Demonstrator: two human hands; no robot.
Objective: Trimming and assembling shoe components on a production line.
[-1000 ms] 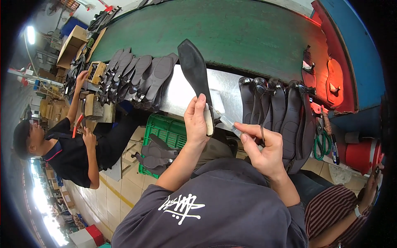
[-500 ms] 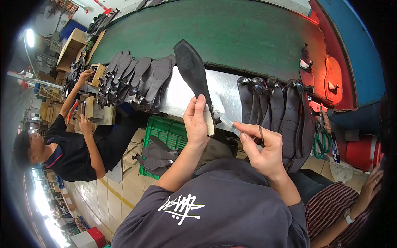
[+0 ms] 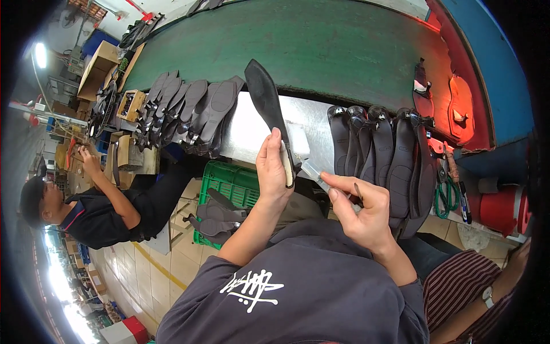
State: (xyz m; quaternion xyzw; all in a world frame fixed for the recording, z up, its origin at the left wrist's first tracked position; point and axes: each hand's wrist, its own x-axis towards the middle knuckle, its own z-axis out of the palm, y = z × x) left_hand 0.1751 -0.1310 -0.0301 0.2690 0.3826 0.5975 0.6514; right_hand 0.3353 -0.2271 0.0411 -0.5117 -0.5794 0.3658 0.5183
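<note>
My left hand (image 3: 271,169) is closed around the heel end of a black shoe sole (image 3: 264,94), its toe pointing up and away. A cream-coloured patch (image 3: 286,163) shows at the heel end beside my fingers. In my right hand (image 3: 365,212) a small clear plastic squeeze tube (image 3: 313,171) is pinched between thumb and fingers, its tip at the right edge of the heel end. Whether the tip touches the sole I cannot tell. A thin dark strip (image 3: 358,191), kind unclear, also sticks out among my right fingers.
Dark sandals stand in rows on the metal surface (image 3: 243,135), left (image 3: 195,100) and right (image 3: 382,143). Behind runs a green conveyor belt (image 3: 321,46). A green crate (image 3: 229,178) holds more. Scissors (image 3: 444,183) hang right. Co-workers are at left (image 3: 97,212) and right (image 3: 464,298).
The sole has turned more edge-on in my left hand. The tube's tip has shifted nearer me along the heel edge. The left co-worker's hands have moved away from the small wooden box.
</note>
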